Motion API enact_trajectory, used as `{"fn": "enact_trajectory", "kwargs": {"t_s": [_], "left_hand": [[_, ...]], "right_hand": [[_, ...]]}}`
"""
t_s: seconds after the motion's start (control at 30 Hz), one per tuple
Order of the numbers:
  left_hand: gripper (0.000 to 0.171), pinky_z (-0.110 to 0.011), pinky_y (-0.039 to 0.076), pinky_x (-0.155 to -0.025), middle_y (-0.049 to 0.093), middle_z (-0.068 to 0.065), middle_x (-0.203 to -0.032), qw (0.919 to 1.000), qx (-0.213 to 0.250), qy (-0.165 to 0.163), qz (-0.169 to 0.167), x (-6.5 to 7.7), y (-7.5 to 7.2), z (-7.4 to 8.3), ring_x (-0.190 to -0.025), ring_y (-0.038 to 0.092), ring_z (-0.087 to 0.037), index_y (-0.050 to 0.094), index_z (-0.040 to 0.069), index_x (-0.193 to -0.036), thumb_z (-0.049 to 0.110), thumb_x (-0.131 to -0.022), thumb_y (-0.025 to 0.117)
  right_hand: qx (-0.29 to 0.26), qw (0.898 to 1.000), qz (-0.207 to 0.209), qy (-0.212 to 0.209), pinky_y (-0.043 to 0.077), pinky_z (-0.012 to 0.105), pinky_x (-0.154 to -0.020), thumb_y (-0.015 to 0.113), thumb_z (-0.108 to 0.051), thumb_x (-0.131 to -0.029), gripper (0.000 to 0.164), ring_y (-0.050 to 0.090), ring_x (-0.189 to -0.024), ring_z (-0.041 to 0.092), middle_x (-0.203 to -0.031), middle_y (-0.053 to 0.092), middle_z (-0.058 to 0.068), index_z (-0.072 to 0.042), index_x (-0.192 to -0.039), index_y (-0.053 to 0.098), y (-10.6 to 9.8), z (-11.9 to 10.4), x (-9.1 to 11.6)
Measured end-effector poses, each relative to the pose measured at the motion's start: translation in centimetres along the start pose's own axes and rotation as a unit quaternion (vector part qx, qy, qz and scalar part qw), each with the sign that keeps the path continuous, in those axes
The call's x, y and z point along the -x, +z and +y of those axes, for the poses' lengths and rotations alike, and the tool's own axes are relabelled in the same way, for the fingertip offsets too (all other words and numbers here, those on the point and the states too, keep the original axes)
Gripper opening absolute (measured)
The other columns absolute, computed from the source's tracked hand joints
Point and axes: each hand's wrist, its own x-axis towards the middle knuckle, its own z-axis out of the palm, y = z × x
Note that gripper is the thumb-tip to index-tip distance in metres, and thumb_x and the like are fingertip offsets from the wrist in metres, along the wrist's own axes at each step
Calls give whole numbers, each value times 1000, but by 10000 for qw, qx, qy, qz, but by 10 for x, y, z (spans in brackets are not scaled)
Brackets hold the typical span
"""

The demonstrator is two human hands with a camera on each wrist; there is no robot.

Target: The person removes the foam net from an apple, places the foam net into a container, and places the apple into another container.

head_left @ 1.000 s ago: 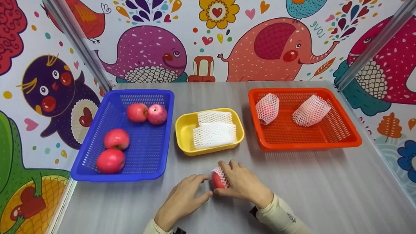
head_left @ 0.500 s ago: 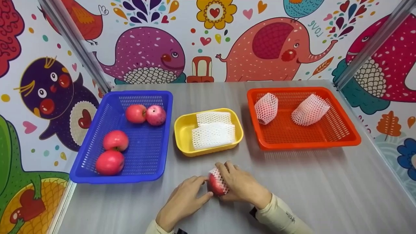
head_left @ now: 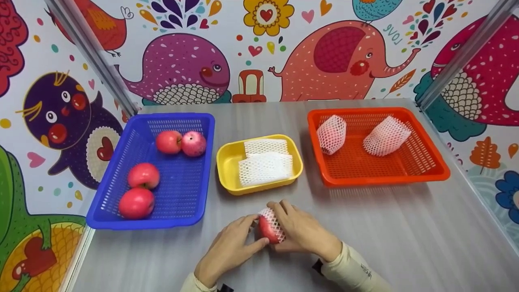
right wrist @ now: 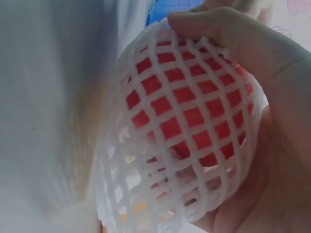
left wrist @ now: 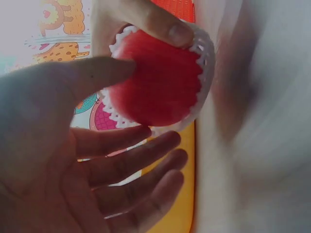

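Note:
A red apple [head_left: 267,230] sits partly inside a white foam net [right wrist: 194,111], its bare side facing left. My right hand [head_left: 306,231] grips the netted apple, thumb along the net's edge in the right wrist view. The net's far end hangs loose beyond the fruit. My left hand [head_left: 231,245] is at the apple's bare side, thumb and index fingertips right at it. In the left wrist view its thumb overlaps the red skin, while the other fingers [left wrist: 141,165] extend loosely beside the net's rim.
A blue basket [head_left: 174,222] on the left holds several bare apples [head_left: 136,202]. Behind the hands, a yellow tub [head_left: 227,178] contains flat foam nets [head_left: 265,168]. On the right, a red basket [head_left: 385,180] holds two netted apples [head_left: 386,136]. Printed walls enclose the grey table [head_left: 385,227].
The apple has shifted slightly left in my right hand, showing more of its bare side. My left thumb and index finger have come up against it. The baskets stay put.

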Motion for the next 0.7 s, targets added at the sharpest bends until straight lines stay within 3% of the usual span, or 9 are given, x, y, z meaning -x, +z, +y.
{"fn": "enact_trajectory", "kwargs": {"t_s": [0.33, 0.57, 0.7], "left_hand": [[74, -35, 50, -75, 59, 4, -100, 9996, 236, -75, 98, -7, 0, 4, -89, 61, -17, 58, 10, -124, 70, -82, 66], [74, -39, 52, -85, 62, -1, -109, 9980, 574, -213, 175, -10, 3, 4, -99, 61, -17, 55, 9, -127, 65, -81, 71], [74, -39, 52, -86, 60, -2, -112, 9962, 765, -255, 315, -10, 2, 2, -101, 59, -17, 54, 8, -128, 57, -78, 77]], "right_hand": [[-91, 9988, 312, -356, 55, 34, -66, 88, -36, -61, 97, 55, -83, 18, -112, 49, 4, -9, -141, 41, -5, -8, 0], [-227, 9972, 393, -596, 55, 34, -78, 90, -37, -63, 98, 56, -93, 17, -117, 49, 5, -6, -142, 42, -6, -11, -1], [-630, 9959, 254, -601, 54, 35, -84, 90, -44, -68, 103, 56, -104, 17, -128, 48, 6, -10, -149, 36, -11, -9, 2]]}}
